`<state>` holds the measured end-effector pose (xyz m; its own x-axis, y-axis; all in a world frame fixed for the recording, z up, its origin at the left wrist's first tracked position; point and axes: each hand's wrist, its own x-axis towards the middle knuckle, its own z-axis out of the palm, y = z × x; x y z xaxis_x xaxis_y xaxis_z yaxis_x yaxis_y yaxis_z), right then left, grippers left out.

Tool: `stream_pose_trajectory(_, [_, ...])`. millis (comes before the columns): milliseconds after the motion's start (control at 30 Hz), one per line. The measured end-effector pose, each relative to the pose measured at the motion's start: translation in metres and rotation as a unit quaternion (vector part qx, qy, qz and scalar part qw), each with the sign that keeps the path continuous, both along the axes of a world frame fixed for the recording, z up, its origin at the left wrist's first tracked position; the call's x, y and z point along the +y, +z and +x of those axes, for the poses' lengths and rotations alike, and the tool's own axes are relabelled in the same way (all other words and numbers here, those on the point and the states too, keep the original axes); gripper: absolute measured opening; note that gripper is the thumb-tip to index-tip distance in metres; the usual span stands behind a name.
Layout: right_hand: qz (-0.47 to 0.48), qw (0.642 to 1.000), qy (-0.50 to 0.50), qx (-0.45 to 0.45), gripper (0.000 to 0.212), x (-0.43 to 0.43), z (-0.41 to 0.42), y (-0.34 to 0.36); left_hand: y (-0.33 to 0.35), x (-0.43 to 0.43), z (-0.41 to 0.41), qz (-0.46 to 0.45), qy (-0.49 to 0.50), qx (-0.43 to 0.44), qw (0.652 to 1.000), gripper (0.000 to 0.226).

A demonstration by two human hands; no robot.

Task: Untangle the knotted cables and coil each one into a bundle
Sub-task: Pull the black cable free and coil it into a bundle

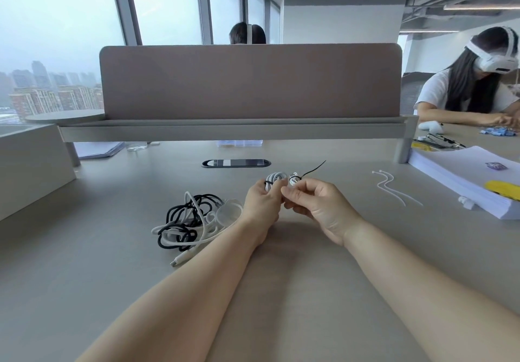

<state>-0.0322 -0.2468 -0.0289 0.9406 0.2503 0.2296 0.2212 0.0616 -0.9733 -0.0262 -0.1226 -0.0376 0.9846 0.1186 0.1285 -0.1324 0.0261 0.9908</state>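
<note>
A small coiled white cable bundle (277, 178) is held above the table between both hands. My left hand (260, 204) grips its left side, where a black cable tie wraps it. My right hand (312, 202) pinches the bundle's right end, and the tie's black tail (315, 168) sticks up to the right. To the left on the table lies a tangle of black and white cables (188, 221), with a white USB plug (180, 259) at its near end.
Two white cable ties (394, 188) lie on the table to the right. A stack of white paper (472, 181) sits at the right edge. A grommet slot (236, 163) and a desk divider (250, 80) stand behind. Another person works at far right.
</note>
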Motion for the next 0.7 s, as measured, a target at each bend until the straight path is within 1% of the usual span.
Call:
stream_pose_trajectory(100, [0.001,1.0,-0.014,0.017,0.009,0.0,0.0,-0.001,0.0,0.0,0.001,-0.01,0.0,0.007,1.0,0.02])
stream_pose_trajectory(167, [-0.024,0.999,-0.033,0.015,0.003,0.0,0.001,-0.001,0.001,0.001,0.001,-0.018,-0.009,0.014,1.0,0.02])
stream_pose_trajectory(267, [-0.031,0.997,-0.072,-0.007,0.007,0.002,0.002,-0.002,0.003,0.002,-0.001,-0.035,-0.037,0.022,0.998,0.024])
stream_pose_trajectory(333, [-0.023,0.995,-0.096,-0.026,0.006,0.003,0.002,-0.002,0.004,0.003,-0.003,-0.039,-0.053,0.02,0.998,0.029])
stream_pose_trajectory(433, [-0.017,0.994,-0.105,-0.038,0.006,0.004,-0.001,-0.001,0.004,0.004,-0.003,-0.05,-0.068,0.016,0.996,0.033])
stream_pose_trajectory(567, [-0.018,0.991,-0.122,-0.052,0.01,0.008,-0.001,0.001,0.006,0.006,-0.003,-0.073,-0.07,0.024,0.995,0.03])
stream_pose_trajectory(700, [-0.006,0.987,-0.151,-0.056,0.017,0.011,0.0,0.0,0.007,0.004,-0.004,-0.085,-0.051,0.015,0.995,0.028])
